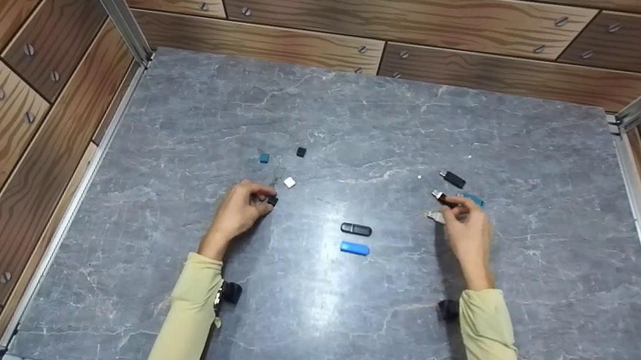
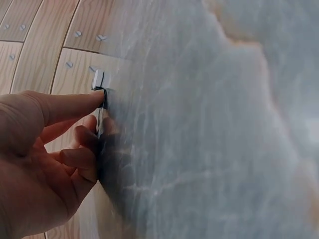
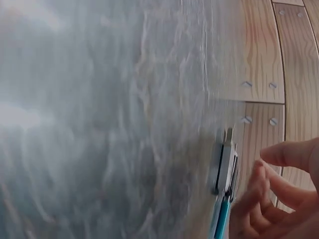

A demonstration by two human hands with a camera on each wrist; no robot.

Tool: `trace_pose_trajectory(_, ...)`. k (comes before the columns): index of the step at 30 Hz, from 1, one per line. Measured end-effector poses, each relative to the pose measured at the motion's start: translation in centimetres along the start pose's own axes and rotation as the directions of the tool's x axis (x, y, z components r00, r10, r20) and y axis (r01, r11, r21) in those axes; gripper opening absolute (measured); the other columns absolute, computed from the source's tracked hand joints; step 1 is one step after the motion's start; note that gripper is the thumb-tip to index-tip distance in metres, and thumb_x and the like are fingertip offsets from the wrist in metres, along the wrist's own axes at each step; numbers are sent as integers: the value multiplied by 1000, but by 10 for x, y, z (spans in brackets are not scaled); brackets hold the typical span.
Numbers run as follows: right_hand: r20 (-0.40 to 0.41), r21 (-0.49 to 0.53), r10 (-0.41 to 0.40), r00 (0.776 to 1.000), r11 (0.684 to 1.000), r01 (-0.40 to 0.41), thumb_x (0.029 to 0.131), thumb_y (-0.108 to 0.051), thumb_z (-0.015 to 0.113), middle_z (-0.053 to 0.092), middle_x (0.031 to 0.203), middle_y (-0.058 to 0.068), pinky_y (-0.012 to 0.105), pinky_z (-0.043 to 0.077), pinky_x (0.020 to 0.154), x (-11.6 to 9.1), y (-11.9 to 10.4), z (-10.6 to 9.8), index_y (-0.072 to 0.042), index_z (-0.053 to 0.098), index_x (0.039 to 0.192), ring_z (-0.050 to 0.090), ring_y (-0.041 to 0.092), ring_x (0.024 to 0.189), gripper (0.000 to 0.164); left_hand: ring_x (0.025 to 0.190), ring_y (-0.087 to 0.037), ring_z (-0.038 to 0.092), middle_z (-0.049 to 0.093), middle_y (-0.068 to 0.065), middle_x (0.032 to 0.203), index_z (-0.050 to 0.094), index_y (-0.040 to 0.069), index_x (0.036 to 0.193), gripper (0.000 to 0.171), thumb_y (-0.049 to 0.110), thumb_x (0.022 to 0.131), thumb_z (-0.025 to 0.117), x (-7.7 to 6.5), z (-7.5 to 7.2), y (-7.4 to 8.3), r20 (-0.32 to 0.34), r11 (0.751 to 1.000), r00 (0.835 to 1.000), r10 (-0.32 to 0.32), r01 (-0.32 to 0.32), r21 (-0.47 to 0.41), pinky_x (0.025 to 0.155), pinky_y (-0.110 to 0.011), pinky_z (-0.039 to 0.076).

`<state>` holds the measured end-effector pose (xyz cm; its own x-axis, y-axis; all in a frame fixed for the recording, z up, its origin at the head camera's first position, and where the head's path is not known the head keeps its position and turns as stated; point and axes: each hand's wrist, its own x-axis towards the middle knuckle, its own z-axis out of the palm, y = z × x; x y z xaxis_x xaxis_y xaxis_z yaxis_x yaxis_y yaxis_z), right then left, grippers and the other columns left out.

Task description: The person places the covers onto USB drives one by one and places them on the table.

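My left hand (image 1: 239, 206) pinches a small black cap (image 1: 273, 200) between finger and thumb, low over the table. In the left wrist view a fingertip presses against the dark cap (image 2: 104, 97), with a white cap (image 2: 98, 78) just beyond. My right hand (image 1: 466, 227) hovers around a black USB stick (image 1: 438, 195), partly covered by the fingers. The right wrist view shows thumb and fingertips beside the sticks, with a gap and nothing between them. Close by lie a silver USB stick (image 1: 434, 216), a teal stick (image 1: 473, 199) and another black stick (image 1: 454, 179).
A teal cap (image 1: 264, 158) and another black cap (image 1: 301, 152) lie beyond the left hand. Between the hands are a capped black USB stick (image 1: 356, 229) and a blue one (image 1: 355, 248). Wood-patterned walls (image 1: 343, 6) border the grey marbled table (image 1: 365, 124).
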<state>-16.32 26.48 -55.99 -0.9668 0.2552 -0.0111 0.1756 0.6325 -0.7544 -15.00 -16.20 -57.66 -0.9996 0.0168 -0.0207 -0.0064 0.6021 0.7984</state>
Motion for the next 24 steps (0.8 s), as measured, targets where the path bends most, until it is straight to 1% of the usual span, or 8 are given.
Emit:
trace_pose_trajectory(2,-50,-24,-3,999,1000,2,97,-13,69,71,95,13,22,40,70,4,2,-1,-6,76,121,57,10,75,27,84,-23,59,68,-14,96,81,4,111,27,0,84,82,-1,1,0,-12,1000,1000,6,-6,0,76,-29,44)
trace_pose_trajectory(4,-81,-33,-4,997,999,2,95,-11,70,70,97,16,26,39,75,7,4,-2,-5,76,120,58,19,83,27,84,-23,59,68,-14,96,81,5,110,26,1,84,83,-2,1,0,-22,1000,1000,7,-7,1,75,-29,44)
trace_pose_trajectory(6,-95,-36,-5,995,999,2,94,-10,70,69,98,19,32,38,80,10,6,-3,-3,76,120,59,27,91,28,83,-22,59,68,-13,96,81,5,110,26,2,84,84,-2,1,-1,-26,1000,1000,5,-5,2,75,-29,43)
trace_pose_trajectory(9,-99,-51,-12,995,999,7,92,-8,72,68,100,23,41,38,87,13,9,-3,-2,76,120,57,36,98,29,83,-21,58,68,-13,96,81,6,109,27,4,83,85,-1,2,-2,-29,1000,1000,3,-2,13,75,-28,43)
trace_pose_trajectory(13,-85,-102,1,996,995,-10,91,-11,73,70,107,24,53,36,95,12,12,-4,-6,77,121,55,39,107,30,83,-22,57,69,-12,96,81,7,109,27,7,82,87,-1,3,-1,-31,999,999,6,-5,37,75,-30,42)
trace_pose_trajectory(16,-61,-134,28,998,990,-36,92,-15,75,68,111,22,57,33,97,11,14,-5,-9,76,124,53,39,112,32,83,-22,58,69,-12,96,82,8,108,26,7,82,87,-1,4,-1,-36,999,999,10,-8,50,75,-30,43)
trace_pose_trajectory(19,-34,-147,45,998,988,-49,93,-17,75,67,113,21,58,31,97,12,15,-6,-9,76,125,53,39,112,33,84,-23,59,70,-12,96,82,8,107,25,8,83,87,-1,4,-2,-43,998,999,16,-13,54,76,-30,43)
trace_pose_trajectory(24,29,-165,67,997,984,-61,97,-24,74,68,113,18,50,31,91,14,17,-7,-10,75,127,55,35,111,33,85,-22,60,71,-10,98,82,10,106,21,11,85,86,-1,4,-2,-43,998,999,-15,18,62,77,-31,43)
